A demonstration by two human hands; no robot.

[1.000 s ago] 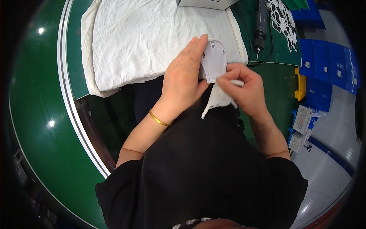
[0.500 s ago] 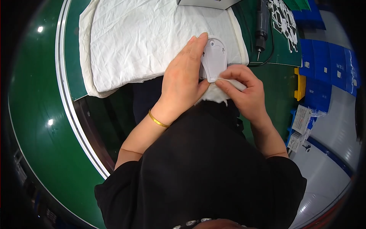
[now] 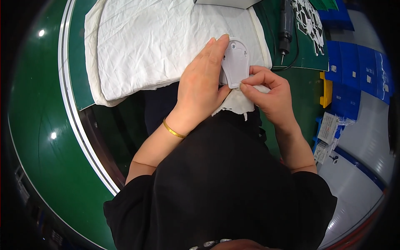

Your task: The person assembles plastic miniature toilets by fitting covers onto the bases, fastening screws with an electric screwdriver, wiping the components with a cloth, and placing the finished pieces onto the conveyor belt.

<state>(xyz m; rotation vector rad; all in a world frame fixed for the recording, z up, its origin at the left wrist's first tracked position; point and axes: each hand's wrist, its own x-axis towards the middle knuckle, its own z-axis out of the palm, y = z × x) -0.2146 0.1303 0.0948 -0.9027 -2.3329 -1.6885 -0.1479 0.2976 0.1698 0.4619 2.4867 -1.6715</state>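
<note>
A white plastic housing (image 3: 236, 62), rounded at the far end and narrower near me, is held at the near right edge of the padded cloth. My left hand (image 3: 203, 77) grips it along its left side, fingers pointing away from me and thumb near its narrow end. A white cloth rag (image 3: 234, 103) hangs beneath the housing's near end. My right hand (image 3: 268, 91) pinches part of this rag, thumb and forefinger against the housing's lower right corner. The part of the rag inside my right palm is mostly hidden.
A padded white cloth (image 3: 166, 46) covers much of the green table (image 3: 308, 63). A black electric screwdriver (image 3: 285, 31) with a cable lies to the right, near a pile of black and white pieces (image 3: 310, 25). A box (image 3: 227, 3) stands at the back. Blue bins (image 3: 354, 68) are at far right.
My right hand has shifted slightly, its fingers now at the housing's lower right edge. The rag beneath has moved a little with it. My left hand keeps its grip.
</note>
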